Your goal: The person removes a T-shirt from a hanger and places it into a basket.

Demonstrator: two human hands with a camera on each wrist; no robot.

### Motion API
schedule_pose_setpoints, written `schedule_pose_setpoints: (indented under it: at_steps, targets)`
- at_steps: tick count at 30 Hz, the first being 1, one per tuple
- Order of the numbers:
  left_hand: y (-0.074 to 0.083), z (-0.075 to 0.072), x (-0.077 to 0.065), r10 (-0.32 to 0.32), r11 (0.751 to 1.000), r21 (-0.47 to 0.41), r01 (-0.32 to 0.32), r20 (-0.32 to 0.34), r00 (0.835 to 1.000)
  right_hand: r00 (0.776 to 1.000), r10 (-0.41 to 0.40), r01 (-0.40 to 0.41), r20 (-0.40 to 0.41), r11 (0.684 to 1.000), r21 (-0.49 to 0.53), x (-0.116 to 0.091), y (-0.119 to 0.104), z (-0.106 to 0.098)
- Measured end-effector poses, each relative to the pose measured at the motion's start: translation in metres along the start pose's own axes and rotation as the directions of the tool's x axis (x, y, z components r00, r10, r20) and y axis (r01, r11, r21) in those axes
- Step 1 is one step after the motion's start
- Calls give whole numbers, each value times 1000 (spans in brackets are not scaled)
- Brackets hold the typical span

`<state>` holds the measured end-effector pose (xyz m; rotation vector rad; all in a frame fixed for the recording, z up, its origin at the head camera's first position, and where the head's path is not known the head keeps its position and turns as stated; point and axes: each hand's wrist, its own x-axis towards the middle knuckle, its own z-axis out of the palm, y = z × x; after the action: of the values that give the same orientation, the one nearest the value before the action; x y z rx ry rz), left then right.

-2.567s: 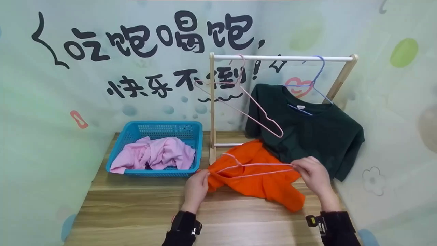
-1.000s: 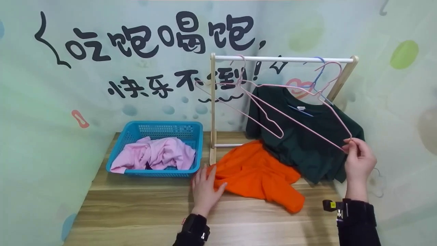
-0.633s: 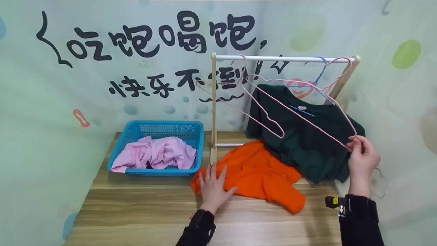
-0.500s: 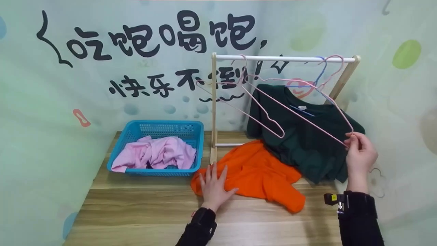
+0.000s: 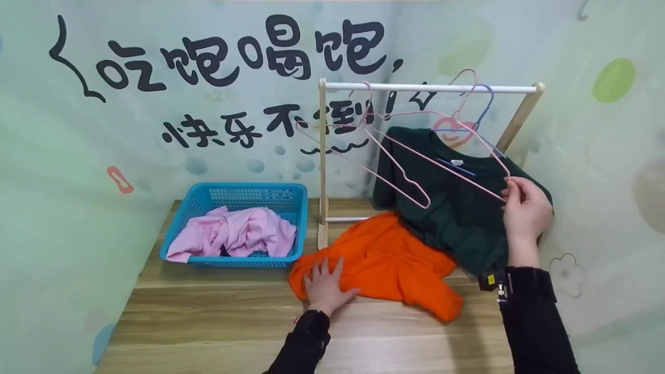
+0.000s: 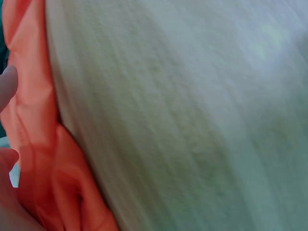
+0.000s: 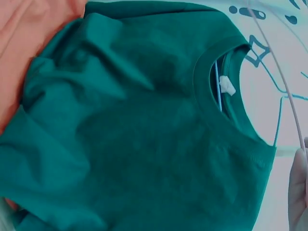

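Note:
My right hand [image 5: 527, 213] pinches the lower right corner of a bare pink wire hanger [image 5: 441, 165], raised in front of the rack. Its hook [image 5: 470, 78] is at the height of the rail; whether it touches cannot be told. Behind it a dark green T-shirt [image 5: 467, 208] hangs on a blue hanger [image 5: 489, 104]. With fingers spread, my left hand [image 5: 328, 286] rests on the left end of an orange shirt [image 5: 384, 265] lying crumpled on the table. The left wrist view shows two fingertips beside the orange cloth [image 6: 36, 96]. The green shirt [image 7: 139, 120] fills most of the right wrist view.
A second pink hanger [image 5: 387, 150] hangs at the left of the white rail [image 5: 415, 88]. The rack's wooden post [image 5: 323, 156] stands beside a blue basket [image 5: 234, 261] holding pink cloth [image 5: 254, 231]. Printed curtains enclose the wooden table [image 5: 208, 322].
The pink hanger, earlier held by both hands at the orange shirt, is out of it and raised. My left hand let go and spread on the shirt; my right hand lately moved up and left.

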<state>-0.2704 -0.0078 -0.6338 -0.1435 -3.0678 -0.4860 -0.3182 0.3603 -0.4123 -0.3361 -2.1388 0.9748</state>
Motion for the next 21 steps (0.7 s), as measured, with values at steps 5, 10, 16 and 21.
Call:
schedule_pose_setpoints:
  at_steps: [5,10,16,21]
  targets:
    - [-6,7,-1,8,999,54,-6,-41,999,997,-83,82,-10,997,-14,-6,2,10]
    - [-10,10,-4,0,998,56,8,-139,990,993,-115,115,15,993,-1,-19,11,17]
    - [-10,12,-3,-13,999,28,18,-171,985,992,-117,120,-41,989,85,-48,33,19]
    - [-9,9,0,-47,995,-93,30,-178,983,989,-119,130,-85,982,134,-80,58,22]
